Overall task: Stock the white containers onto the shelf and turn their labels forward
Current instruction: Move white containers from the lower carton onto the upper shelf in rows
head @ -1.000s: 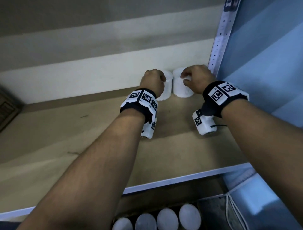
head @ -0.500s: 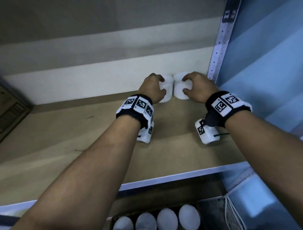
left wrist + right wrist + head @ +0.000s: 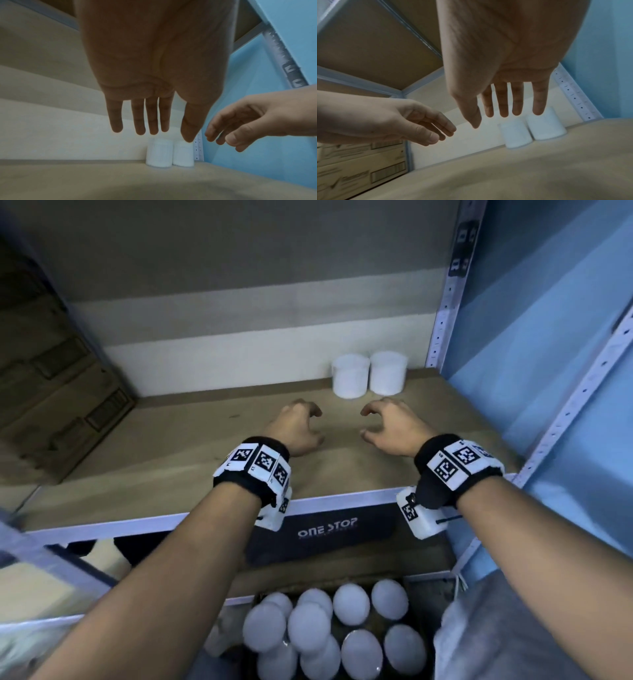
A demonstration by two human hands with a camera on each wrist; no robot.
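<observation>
Two white containers stand side by side at the back right of the brown shelf board (image 3: pixel 164 460), the left one (image 3: pixel 350 376) touching the right one (image 3: pixel 387 373). No label shows on either. My left hand (image 3: pixel 313 426) and right hand (image 3: pixel 368 423) hover over the board a short way in front of them, fingers loosely spread and holding nothing. The left wrist view shows the pair (image 3: pixel 159 154) beyond my straight fingers (image 3: pixel 150 121). In the right wrist view the containers (image 3: pixel 516 134) stand past my fingertips (image 3: pixel 503 105).
A cardboard box (image 3: pixel 51 392) fills the shelf's left end. The perforated shelf upright (image 3: pixel 445 302) and a blue wall (image 3: pixel 548 337) close the right side. Below the shelf lie a black "ONE STOP" item (image 3: pixel 327 530) and a box of several white containers (image 3: pixel 342 631).
Both hands have let go of the two containers and drawn back toward the shelf's front edge. The containers stay at the back right.
</observation>
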